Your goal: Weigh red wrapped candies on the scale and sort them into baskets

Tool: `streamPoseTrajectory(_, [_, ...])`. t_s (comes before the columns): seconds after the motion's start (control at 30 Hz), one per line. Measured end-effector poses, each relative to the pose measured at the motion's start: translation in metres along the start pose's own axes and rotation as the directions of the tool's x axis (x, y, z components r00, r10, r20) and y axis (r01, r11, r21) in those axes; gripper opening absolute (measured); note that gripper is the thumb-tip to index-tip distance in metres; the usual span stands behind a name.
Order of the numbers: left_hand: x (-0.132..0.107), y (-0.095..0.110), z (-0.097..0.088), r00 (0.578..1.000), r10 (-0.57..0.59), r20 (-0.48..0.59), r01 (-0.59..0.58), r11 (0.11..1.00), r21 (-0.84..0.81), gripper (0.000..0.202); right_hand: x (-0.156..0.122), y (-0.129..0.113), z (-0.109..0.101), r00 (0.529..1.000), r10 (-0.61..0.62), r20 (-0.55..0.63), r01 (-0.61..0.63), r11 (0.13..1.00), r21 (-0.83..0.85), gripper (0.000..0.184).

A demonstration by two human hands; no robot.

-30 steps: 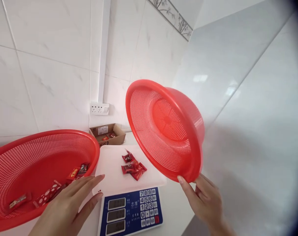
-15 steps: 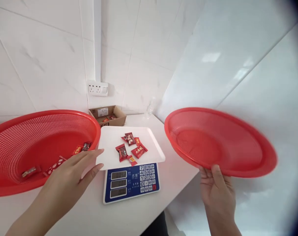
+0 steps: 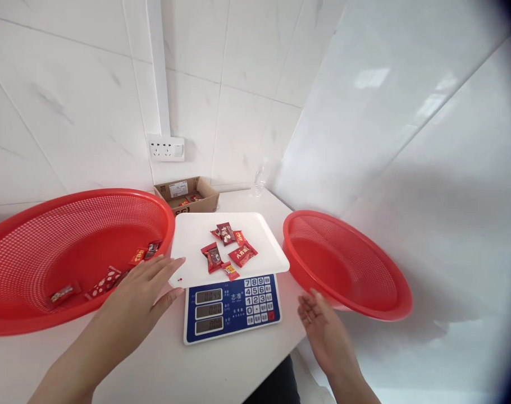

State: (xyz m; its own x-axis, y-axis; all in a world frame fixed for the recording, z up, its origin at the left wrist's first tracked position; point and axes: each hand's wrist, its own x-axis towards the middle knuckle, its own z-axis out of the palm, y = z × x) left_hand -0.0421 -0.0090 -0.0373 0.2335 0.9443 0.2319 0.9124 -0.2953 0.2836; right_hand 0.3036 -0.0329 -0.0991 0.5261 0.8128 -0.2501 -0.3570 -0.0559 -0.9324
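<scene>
My left hand (image 3: 140, 300) is open, fingers stretched over the near right rim of the left red basket (image 3: 87, 196), close to the scale's pan. Several wrapped candies (image 3: 104, 282) lie in that basket. Several red and dark-red wrapped candies (image 3: 243, 254) rest on the white weighing pan (image 3: 192, 235) of a digital scale (image 3: 234, 307) with a blue keypad panel. My right hand (image 3: 323, 328) is open and holds nothing, palm turned up, just in front of the right red basket (image 3: 352, 297). That basket stands beside the pan, reaching past the table's right side.
Behind the pan sits a cardboard box (image 3: 188, 196) with a few wrapped candies inside. A clear plastic bottle (image 3: 259, 182) stands in the back corner. A wall socket (image 3: 166, 148) is above the box, and tiled walls border the white table (image 3: 167, 359).
My right hand has let go of the right basket, which has come down and left onto the table. The hand has moved left and away from its rim. My left hand has hardly moved.
</scene>
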Motion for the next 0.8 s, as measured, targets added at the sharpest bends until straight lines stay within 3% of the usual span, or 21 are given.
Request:
streamPoseTrajectory(0.07, [-0.001,-0.004,0.001,1.000,0.011,0.019,-0.012,0.999,0.047,0.048,-0.010,-0.006,0.013,0.990,-0.004,0.141,0.027,0.986,-0.165,0.033])
streamPoseTrajectory(0.13, [-0.001,-0.006,0.001,0.998,-0.013,0.057,0.008,0.997,0.082,0.048,-0.017,-0.018,0.032,0.930,-0.161,0.331,0.274,0.902,-0.333,0.032])
streamPoseTrajectory(0.17, [-0.001,-0.006,0.000,0.996,-0.035,0.077,0.028,0.995,0.091,0.048,-0.018,-0.025,0.044,0.864,-0.255,0.435,0.434,0.814,-0.385,0.031])
streamPoseTrajectory(0.23, [-0.001,-0.006,-0.002,0.990,-0.073,0.119,0.062,0.993,0.096,0.050,-0.012,-0.037,0.072,0.677,-0.353,0.645,0.697,0.590,-0.408,0.031])
streamPoseTrajectory(0.3, [-0.001,-0.006,-0.005,0.985,-0.090,0.144,0.078,0.993,0.091,0.051,0.001,-0.043,0.105,0.522,-0.341,0.782,0.830,0.417,-0.371,0.033])
streamPoseTrajectory(0.33, [-0.001,-0.006,-0.006,0.984,-0.093,0.153,0.081,0.993,0.087,0.052,0.009,-0.044,0.121,0.471,-0.312,0.825,0.864,0.352,-0.360,0.035])
streamPoseTrajectory(0.43, [-0.002,-0.007,-0.009,0.980,-0.113,0.163,0.101,0.992,0.080,0.053,0.034,-0.038,0.169,0.433,-0.154,0.888,0.896,0.181,-0.405,0.044])
streamPoseTrajectory(0.53, [-0.005,-0.009,-0.013,0.977,-0.156,0.142,0.144,0.985,0.093,0.052,0.048,-0.033,0.198,0.437,0.017,0.900,0.894,0.100,-0.436,0.049])
streamPoseTrajectory(0.63, [-0.007,-0.011,-0.018,0.969,-0.208,0.132,0.193,0.974,0.115,0.053,0.051,-0.037,0.203,0.402,0.089,0.911,0.905,0.110,-0.410,0.043])
streamPoseTrajectory(0.8, [-0.008,-0.015,-0.018,0.967,-0.230,0.108,0.217,0.969,0.118,0.056,0.047,-0.049,0.182,0.334,0.103,0.937,0.925,0.157,-0.347,0.043])
